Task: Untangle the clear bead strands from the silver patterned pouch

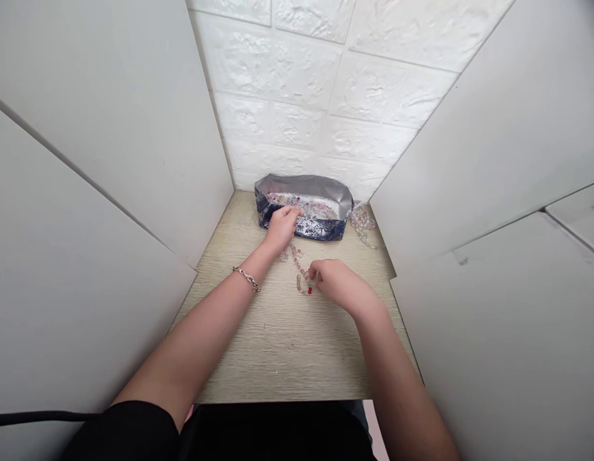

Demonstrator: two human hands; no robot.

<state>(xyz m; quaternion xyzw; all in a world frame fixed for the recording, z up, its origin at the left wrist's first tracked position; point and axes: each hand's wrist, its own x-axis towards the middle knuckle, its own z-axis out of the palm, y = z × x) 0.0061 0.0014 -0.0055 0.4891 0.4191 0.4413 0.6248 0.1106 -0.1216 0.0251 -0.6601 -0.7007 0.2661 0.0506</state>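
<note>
Between white panels (508, 307) at both sides of the frame, the tabletop (287, 352) has open room at lower centre. The bead string (304, 274) lies at the centre, below the left hand (283, 225), pinched at the front rim of the dark pouch (320, 228), and beside the half-curled right hand (336, 282); whether they grip anything, I cannot tell.

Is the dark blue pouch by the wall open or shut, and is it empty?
Open, not empty: the pouch's mouth gapes wide, showing beads inside.
</note>
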